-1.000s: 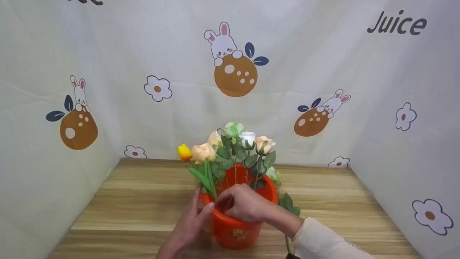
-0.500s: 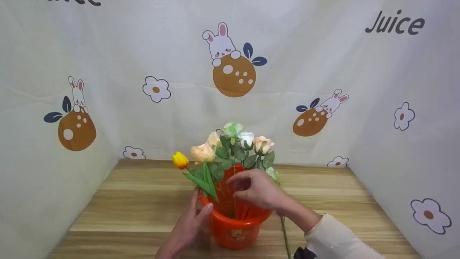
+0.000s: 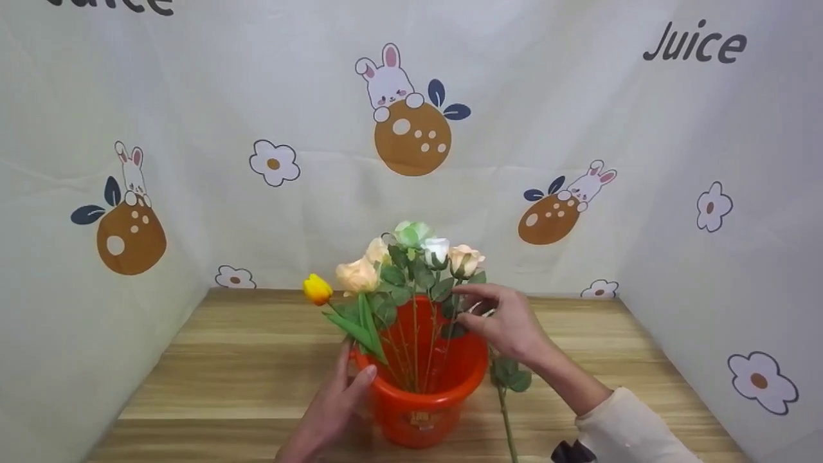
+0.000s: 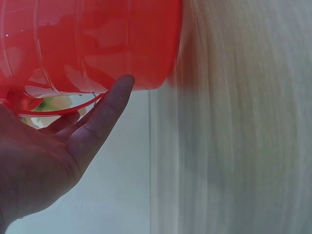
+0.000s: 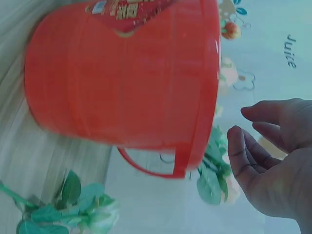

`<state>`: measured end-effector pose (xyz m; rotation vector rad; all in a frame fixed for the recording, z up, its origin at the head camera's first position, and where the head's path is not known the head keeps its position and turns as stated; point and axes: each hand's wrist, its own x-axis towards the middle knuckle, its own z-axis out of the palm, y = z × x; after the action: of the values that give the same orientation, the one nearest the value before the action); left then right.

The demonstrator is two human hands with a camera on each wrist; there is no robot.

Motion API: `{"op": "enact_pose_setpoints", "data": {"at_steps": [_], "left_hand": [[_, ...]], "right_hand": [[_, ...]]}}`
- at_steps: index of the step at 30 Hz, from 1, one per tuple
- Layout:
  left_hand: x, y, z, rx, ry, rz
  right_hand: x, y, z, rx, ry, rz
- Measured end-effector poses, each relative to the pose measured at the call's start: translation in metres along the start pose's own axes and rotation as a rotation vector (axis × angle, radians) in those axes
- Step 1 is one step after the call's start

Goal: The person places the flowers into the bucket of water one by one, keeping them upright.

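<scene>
In the head view a red bucket (image 3: pixel 418 421) stands upright, holding several artificial flowers. My left hand (image 3: pixel 334 402) holds the bucket's left side. In the left wrist view its thumb (image 4: pixel 114 100) lies against the wall, and its other fingers are partly hidden behind the bucket's handle (image 4: pixel 53 113). At the bucket's right, my right hand (image 3: pixel 508 321) hovers by a peach rose (image 3: pixel 465 259), fingers loosely bent; in the right wrist view thumb and fingertips are apart, nothing between them. A yellow-orange tulip (image 3: pixel 317 289) leans out left; a white rose (image 3: pixel 435 252) stands mid-bunch.
A green-white rose (image 5: pixel 102 214) lies on the wooden table (image 3: pixel 212 373) right of the bucket; its stem (image 3: pixel 506 418) points toward the front edge. A printed cloth (image 3: pixel 321 212) closes off the back and both sides.
My right hand has come up out of the bucket and moved right, toward the peach rose. The tulip leans slightly further left. My left hand stays at the bucket.
</scene>
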<state>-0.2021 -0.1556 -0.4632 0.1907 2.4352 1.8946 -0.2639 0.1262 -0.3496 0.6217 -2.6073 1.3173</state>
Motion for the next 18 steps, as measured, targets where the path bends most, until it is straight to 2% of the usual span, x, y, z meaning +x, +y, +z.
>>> {"op": "enact_pose_setpoints", "data": {"at_steps": [8,13,18], "left_hand": [[0.001,-0.002,0.001,-0.024,0.004,0.075],[0.003,0.001,0.000,-0.026,-0.008,0.040],[0.002,0.003,0.000,-0.010,0.023,0.041]], "right_hand": [[-0.004,0.017,-0.010,0.054,0.096,0.034],[-0.006,0.025,-0.015,0.078,0.152,0.058],[-0.007,0.033,-0.021,0.104,0.180,0.083]]}}
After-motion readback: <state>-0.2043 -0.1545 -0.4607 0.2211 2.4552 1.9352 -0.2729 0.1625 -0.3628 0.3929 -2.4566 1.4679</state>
